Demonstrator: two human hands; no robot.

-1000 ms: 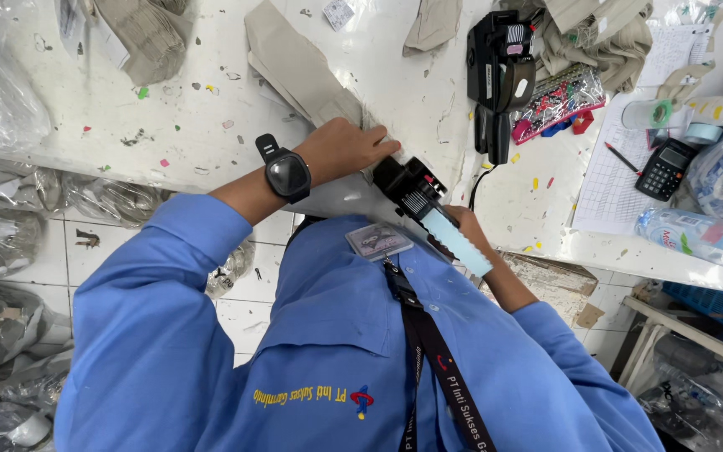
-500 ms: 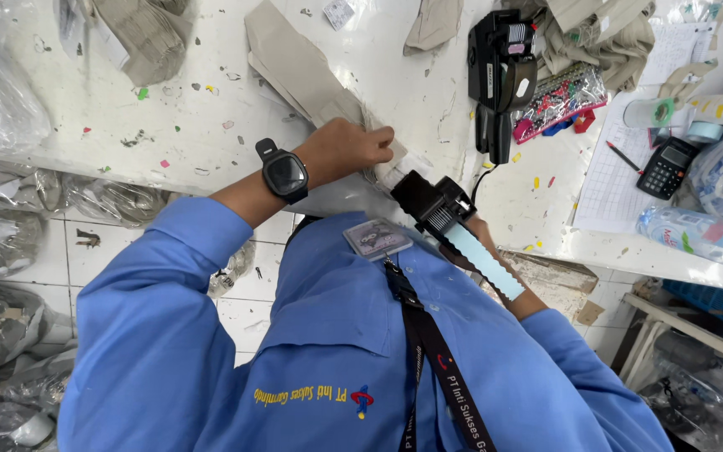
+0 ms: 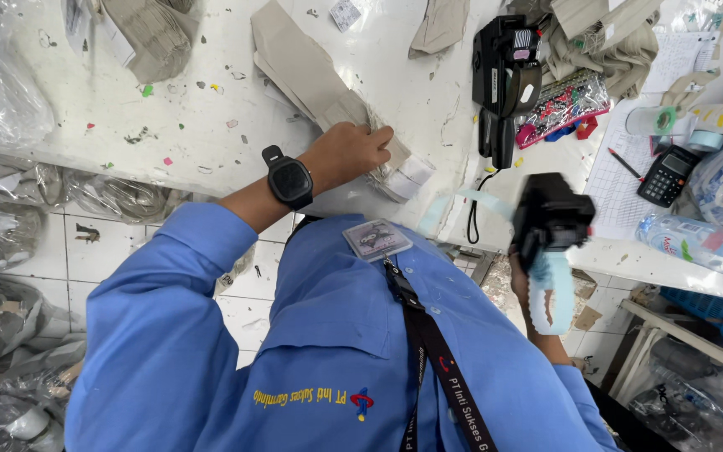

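A bundle of beige fabric pieces (image 3: pixel 328 100) is pinned flat against the white worktable (image 3: pixel 211 125) by the left hand (image 3: pixel 353 151), its fingers curled down and closed over the near end of the stack, where small white tags (image 3: pixel 407 176) are seen fanned out at the table's edge; the press appears meant to keep the loose layers from sliding. A black wristwatch (image 3: pixel 290 180) is worn on that arm. To the right and nearer the body, a black handheld label gun (image 3: pixel 550 218) is gripped in the right hand (image 3: pixel 519 285), which is mostly hidden behind the tool, so only a closed grasp around its handle can be made out. A pale blue backing strip (image 3: pixel 550 293) is seen trailing down from the gun, which is held off the table and well apart from the bundle, blurred in motion. A second black label gun (image 3: pixel 504 84) is left lying farther back on the table, beside a calculator (image 3: pixel 667 176), a pen (image 3: pixel 625 163) on gridded paper, tape rolls (image 3: pixel 717 121) and a plastic water bottle (image 3: pixel 696 247). An identity badge (image 3: pixel 376 238) on a dark lanyard is worn over the blue work shirt.
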